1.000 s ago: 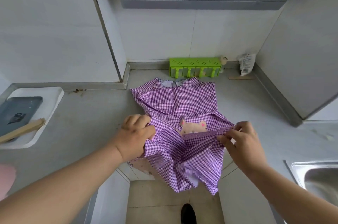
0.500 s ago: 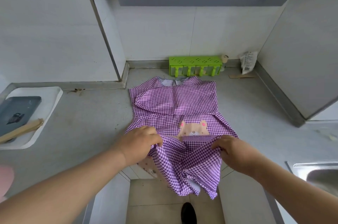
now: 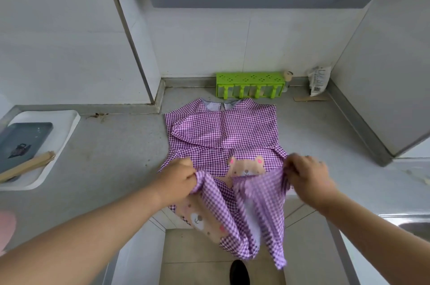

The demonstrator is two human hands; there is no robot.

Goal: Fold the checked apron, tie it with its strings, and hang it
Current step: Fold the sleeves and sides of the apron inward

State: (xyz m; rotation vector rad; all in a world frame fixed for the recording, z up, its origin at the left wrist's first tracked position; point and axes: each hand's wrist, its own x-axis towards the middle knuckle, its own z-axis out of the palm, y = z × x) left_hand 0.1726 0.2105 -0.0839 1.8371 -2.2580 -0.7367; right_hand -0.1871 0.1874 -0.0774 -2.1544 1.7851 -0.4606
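Grey kitchen counter (image 3: 111, 152) carries the checked apron (image 3: 223, 135), spread flat beyond the fingers, its lower part hanging off the edge beneath them. Left hand (image 3: 178, 180) and right hand (image 3: 307, 175) each grip bunched cloth, fingers curled tight around it.

Purple-and-white checked apron (image 3: 223, 135) with tan bear print, pink cheeks; grey counter (image 3: 111, 156); lime-green rack (image 3: 250, 79) dotted with cut-outs; white tray (image 3: 62, 126); dark slate-blue board (image 3: 23, 142).
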